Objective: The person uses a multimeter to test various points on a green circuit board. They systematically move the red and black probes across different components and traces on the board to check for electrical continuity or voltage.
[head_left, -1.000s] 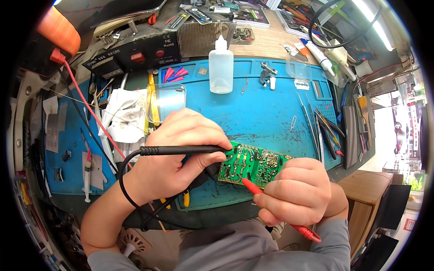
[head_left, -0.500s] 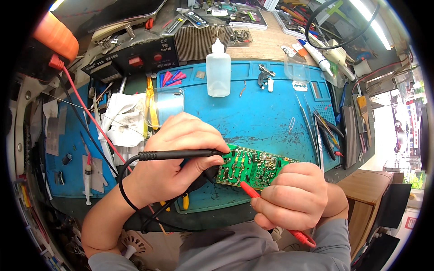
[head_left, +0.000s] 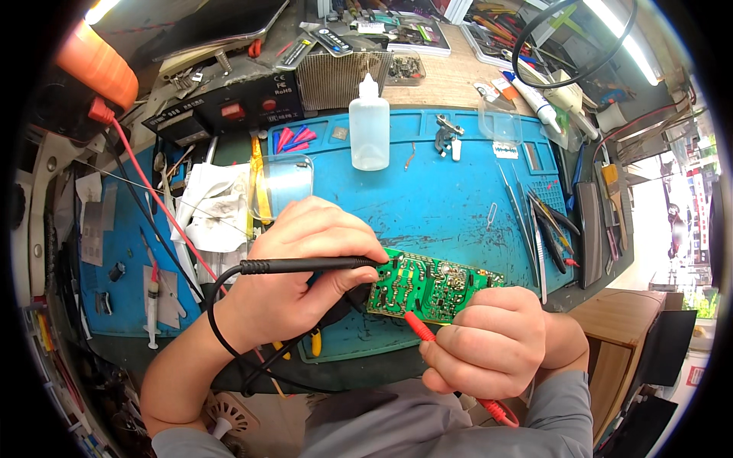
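A white squeeze bottle (head_left: pixel 369 130) stands at upper centre of the blue mat (head_left: pixel 450 206) on your counter, a small white label (head_left: pixel 505 151) to its right. At frame centre lies the green circuit board (head_left: pixel 431 286), studded with solder joints. Your left hand (head_left: pixel 294 278) curls its fingers around a black probe (head_left: pixel 305 266), tip on the board's left edge. Your right hand (head_left: pixel 489 347), fisted, grips a red probe (head_left: pixel 418 327) against the lower edge.
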`<state>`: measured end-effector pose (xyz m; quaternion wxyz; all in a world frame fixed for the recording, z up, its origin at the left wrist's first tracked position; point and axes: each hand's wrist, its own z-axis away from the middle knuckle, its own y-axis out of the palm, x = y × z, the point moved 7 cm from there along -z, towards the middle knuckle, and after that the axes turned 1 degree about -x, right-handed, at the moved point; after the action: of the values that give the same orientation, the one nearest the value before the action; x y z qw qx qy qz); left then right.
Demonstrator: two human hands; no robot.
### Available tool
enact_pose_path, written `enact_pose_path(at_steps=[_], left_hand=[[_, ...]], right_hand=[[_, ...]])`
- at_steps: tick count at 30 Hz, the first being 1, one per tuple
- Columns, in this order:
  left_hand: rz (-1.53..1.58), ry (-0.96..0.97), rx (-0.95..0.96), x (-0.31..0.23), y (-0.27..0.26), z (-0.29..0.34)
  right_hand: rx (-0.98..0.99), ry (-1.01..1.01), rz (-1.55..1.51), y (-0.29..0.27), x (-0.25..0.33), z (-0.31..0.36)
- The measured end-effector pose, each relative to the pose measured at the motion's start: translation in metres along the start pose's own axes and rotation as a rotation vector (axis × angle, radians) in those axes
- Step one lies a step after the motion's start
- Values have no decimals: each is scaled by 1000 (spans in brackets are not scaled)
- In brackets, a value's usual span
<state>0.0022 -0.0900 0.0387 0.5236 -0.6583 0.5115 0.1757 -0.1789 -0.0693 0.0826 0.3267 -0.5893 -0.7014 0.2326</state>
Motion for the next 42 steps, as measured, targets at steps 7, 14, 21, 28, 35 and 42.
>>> enact_pose_path(at_steps=[7,14,21,28,35,42], left_hand=[[51,16,-22,-1,-7,5],[61,48,-41,-3,-5,7],[52,61,-36,-3,-3,7],[48,78,-39,-3,1,4],[-2,68,-40,-5,-7,3],[9,36,-22,-4,-2,2]], right_hand=[[33,-25,5,-1,0,-10],[47,9,18,-2,-1,-8],[16,18,29,-2,-3,-7],[35,28,31,-6,-3,-6],[9,25,3,-3,-7,-8],[-4,57,-7,-5,-7,-4]])
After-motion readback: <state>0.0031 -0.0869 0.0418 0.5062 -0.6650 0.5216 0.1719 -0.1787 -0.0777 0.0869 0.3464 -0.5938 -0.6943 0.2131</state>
